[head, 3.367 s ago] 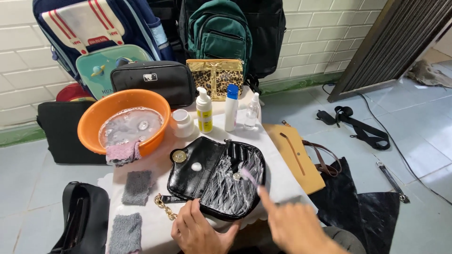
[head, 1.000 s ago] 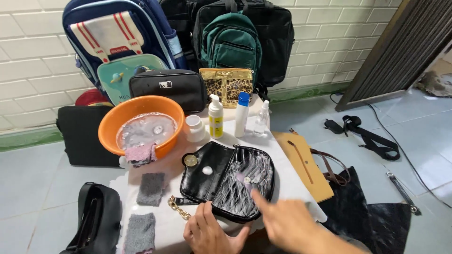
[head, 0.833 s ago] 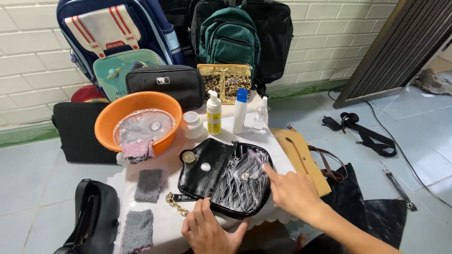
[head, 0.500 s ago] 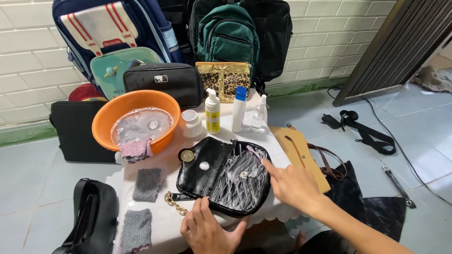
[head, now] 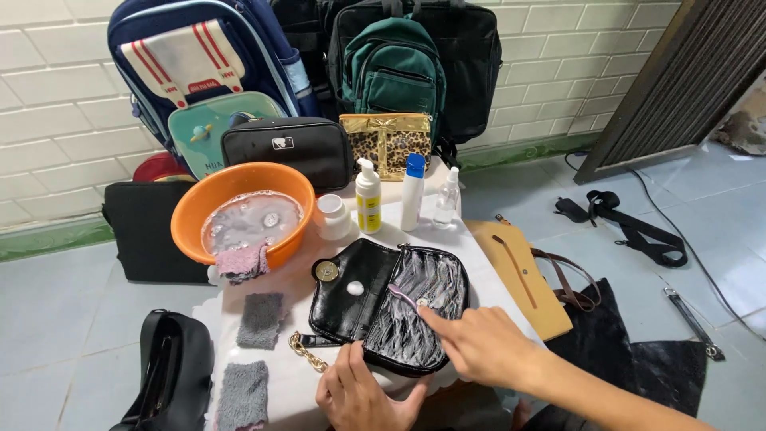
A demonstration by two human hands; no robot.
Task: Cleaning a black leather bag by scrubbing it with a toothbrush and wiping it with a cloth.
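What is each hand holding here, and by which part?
The right hand holds a small brush by its handle end. The left hand presses the near edge of the black purse.

The left hand [head: 363, 395] enters from the bottom edge, palm down, fingers spread and pressed flat, thumb angled out to the right. The right hand [head: 471, 343] reaches in from the lower right on a bare forearm, fingers curled into a pinch with the fingertips [head: 424, 313] pointing up and left.
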